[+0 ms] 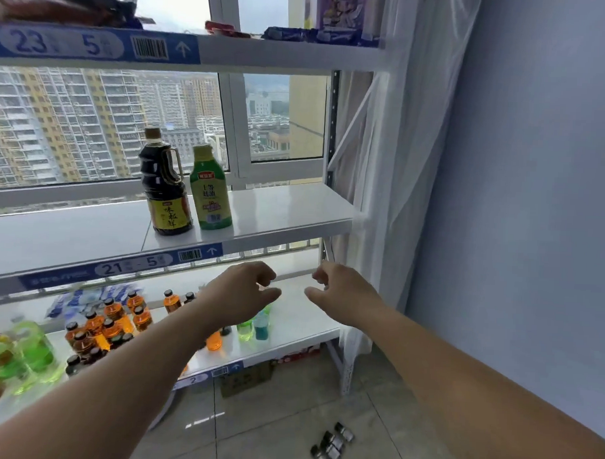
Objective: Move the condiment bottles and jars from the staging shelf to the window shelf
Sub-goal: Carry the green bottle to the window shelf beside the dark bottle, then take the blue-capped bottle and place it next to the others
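Two bottles stand on the window shelf, both hands empty below.

The dark soy sauce bottle (167,187), with a tan cap, side handle and yellow label, touches the green bottle (211,190) with its pale green cap, both upright on the white window shelf (288,211). Below, the left hand (244,292) and right hand (343,294) hover loosely curled, each grip open, above small orange bottles (109,322).

Dark brown soy sauce bottle (167,187) with yellow label; green oyster sauce bottle (211,188); white window shelf (277,211) with blue-and-white barcode strip (121,266).
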A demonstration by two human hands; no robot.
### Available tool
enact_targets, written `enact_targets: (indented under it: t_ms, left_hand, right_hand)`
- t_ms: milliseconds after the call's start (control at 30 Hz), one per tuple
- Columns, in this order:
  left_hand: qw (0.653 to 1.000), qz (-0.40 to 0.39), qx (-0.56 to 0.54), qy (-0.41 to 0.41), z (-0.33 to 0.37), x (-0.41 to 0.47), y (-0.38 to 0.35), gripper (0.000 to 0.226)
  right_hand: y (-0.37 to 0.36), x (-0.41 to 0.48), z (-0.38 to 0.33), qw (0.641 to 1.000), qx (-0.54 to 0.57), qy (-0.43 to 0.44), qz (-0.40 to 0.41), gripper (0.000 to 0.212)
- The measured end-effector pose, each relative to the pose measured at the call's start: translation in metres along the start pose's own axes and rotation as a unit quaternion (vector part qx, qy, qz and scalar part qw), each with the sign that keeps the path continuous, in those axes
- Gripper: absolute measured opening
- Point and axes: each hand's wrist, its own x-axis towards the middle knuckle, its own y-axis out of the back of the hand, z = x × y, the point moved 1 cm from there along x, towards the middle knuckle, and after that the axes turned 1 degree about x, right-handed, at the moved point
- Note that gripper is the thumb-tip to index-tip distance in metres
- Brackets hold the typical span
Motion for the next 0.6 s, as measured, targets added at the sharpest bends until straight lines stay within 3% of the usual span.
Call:
enact_targets:
  t_ms: [233, 600]
  left_hand:
    - [0.998, -0.035, -0.003, -0.057, 0.042, -0.080, -0.013, 0.036]
    - [0.985, -0.089, -0.039, -0.145, 0.089, -0.230, -0.033, 0.024]
  right_hand:
    - [0.020, -0.121, 0.003, 0.998, 0.011, -0.062, 0.028, 0.051]
    - [0.022, -0.339, -0.013, 0.979, 0.008, -0.191, 0.074, 0.039]
